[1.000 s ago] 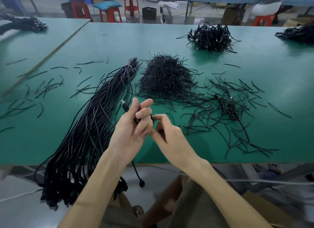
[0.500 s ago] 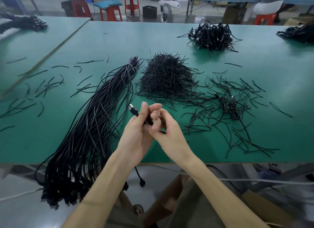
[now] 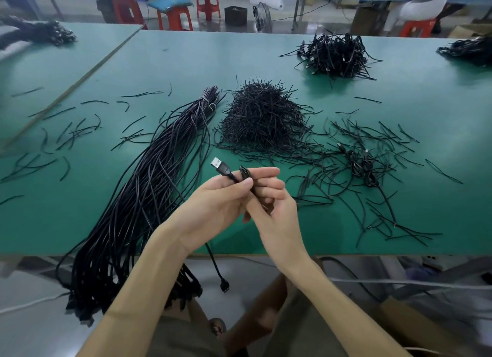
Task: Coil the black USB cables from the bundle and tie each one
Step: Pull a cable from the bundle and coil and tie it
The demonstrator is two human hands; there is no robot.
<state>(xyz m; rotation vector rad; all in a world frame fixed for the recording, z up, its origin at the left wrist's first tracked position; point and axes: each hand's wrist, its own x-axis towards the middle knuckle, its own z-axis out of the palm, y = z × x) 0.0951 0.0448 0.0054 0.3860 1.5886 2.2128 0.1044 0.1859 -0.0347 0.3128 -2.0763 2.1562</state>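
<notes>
At left hand (image 3: 213, 209), USB cable (image 3: 223, 169) pointing up-left

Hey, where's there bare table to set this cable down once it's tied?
Bare green table lies beyond the long bundle and tie heap, left of the far coiled pile. Another bare strip runs along the near edge, left of the bundle. Crowded: the loose ties on the near right, and more scattered on the left.

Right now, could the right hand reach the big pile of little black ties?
Probably yes: the pile of ties lies just beyond the right hand with nothing blocking the way. But the hand is busy, gripping the cable together with the left hand.
</notes>
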